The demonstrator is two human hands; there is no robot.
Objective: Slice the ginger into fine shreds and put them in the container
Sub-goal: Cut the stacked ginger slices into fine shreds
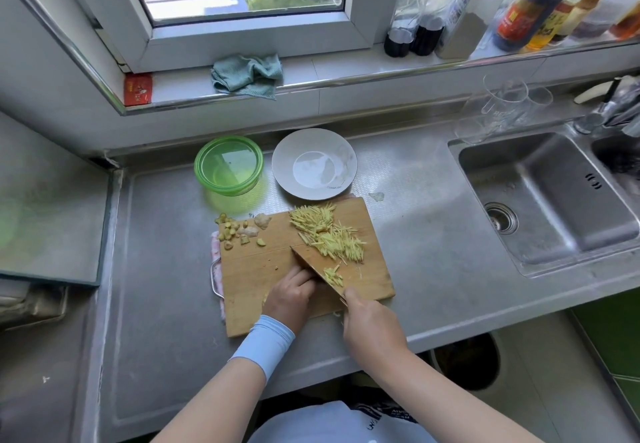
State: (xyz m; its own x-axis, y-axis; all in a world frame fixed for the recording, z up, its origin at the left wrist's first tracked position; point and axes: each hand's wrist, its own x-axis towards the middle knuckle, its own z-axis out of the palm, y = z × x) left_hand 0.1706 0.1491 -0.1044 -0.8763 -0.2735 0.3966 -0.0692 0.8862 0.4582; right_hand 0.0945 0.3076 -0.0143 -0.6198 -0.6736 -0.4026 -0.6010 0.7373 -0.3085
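Observation:
A wooden cutting board (252, 269) lies on the steel counter. A pile of fine ginger shreds (325, 231) covers its far right part, and a few shreds (334, 274) stick to the knife blade (311, 262). Ginger peel bits and end pieces (239, 229) sit at the board's far left corner. My right hand (372, 325) grips the knife handle, blade tilted on the board. My left hand (289, 295) sits with curled fingers against the blade's left side; what it holds is hidden. A green container (228, 165) stands empty behind the board.
A white plate (313, 164) sits right of the container. The sink (540, 197) is at the right, with glasses (502, 103) behind it. A teal cloth (247, 74) and bottles (530, 6) rest on the windowsill. A pink cloth (216, 271) lies under the board.

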